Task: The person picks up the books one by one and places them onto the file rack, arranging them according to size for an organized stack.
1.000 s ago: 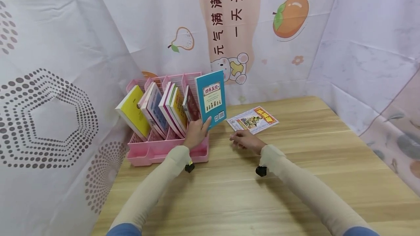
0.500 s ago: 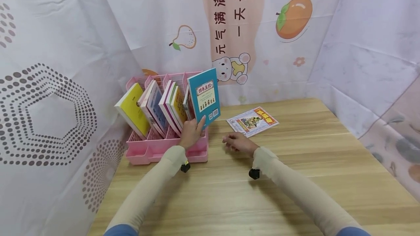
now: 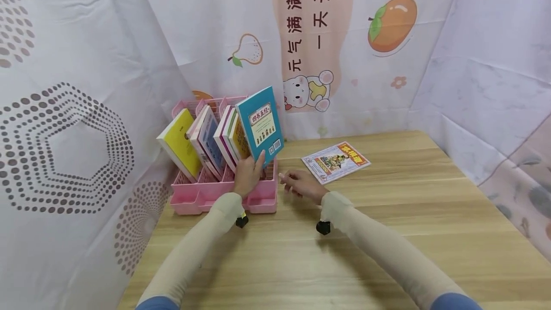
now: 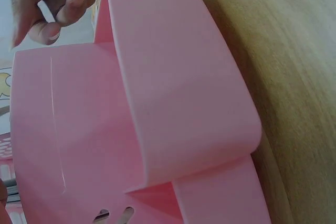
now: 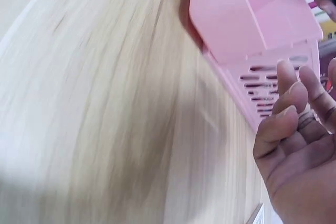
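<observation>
My left hand [image 3: 247, 177] grips the lower edge of a blue book [image 3: 260, 121], thumb on its cover, at the right end of a pink book rack [image 3: 215, 189]. The book leans left and covers part of the rack's last compartments. My right hand [image 3: 303, 184] hovers beside the rack's right end, fingers loosely bent and holding nothing. In the right wrist view its fingers [image 5: 278, 129] lie close to the rack's slotted side [image 5: 257, 90]. The left wrist view shows mostly the rack's front tray [image 4: 173, 77].
A yellow book [image 3: 182, 145], a blue-covered book [image 3: 212, 140] and several other books lean in the rack's compartments. A booklet with a red and yellow title [image 3: 336, 161] lies flat on the wooden table [image 3: 387, 195]. A printed cloth [image 3: 206, 23] hangs behind.
My left hand has moved left with the blue book, tilting it toward the other books. My right hand has moved left, up to the rack's right end.
</observation>
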Demonstrator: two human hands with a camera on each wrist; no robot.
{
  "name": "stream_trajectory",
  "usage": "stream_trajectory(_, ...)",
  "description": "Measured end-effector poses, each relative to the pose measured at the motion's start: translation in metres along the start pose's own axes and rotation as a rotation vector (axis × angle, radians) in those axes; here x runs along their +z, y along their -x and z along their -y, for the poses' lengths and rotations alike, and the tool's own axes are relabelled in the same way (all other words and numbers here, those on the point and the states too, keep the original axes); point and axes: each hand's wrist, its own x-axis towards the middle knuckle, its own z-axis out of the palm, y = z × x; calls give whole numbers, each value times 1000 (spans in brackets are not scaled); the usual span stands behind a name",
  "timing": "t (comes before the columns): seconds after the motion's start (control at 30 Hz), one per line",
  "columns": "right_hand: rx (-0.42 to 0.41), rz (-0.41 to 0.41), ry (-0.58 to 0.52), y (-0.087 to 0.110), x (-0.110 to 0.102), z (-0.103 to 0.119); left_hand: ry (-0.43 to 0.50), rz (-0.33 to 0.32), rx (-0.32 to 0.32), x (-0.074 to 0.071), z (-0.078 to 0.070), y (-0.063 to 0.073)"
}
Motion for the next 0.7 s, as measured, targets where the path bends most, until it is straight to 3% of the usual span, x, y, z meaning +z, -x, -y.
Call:
stream_trajectory(0.17,-25,23,-26,-4,8,-2,-46,-40,2,1,1,3)
stream_trajectory(0.43,-12,26,-71,-6,18,2,-77,-50,-62,0,5,8)
stream_trajectory(0.7,-15,40,-111,-9,20,7,-99,-143,-4,-5,7,10)
